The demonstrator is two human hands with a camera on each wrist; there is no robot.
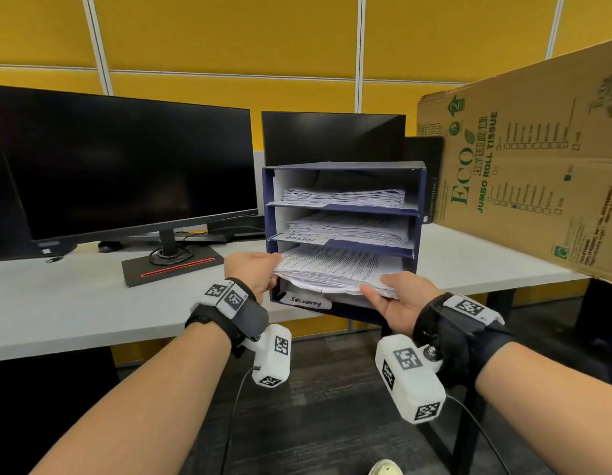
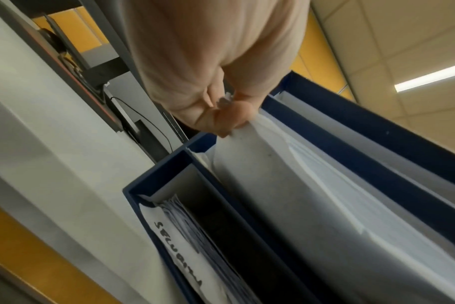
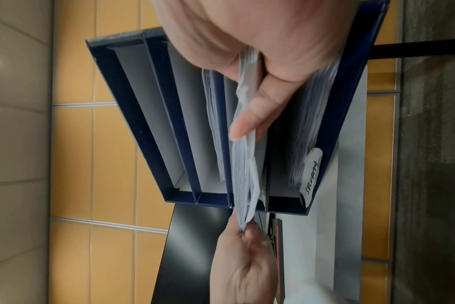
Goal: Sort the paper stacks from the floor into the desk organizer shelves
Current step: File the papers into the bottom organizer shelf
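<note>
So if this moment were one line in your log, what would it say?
step: sliding paper stack into bottom shelf | left hand: grips left edge | right hand: grips right corner | organizer: upper shelves filled

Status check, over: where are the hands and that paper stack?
Left hand and right hand grip paper stack at its ends. Stack partway into organizer bottom shelf. Papers already lie beneath it.
</note>
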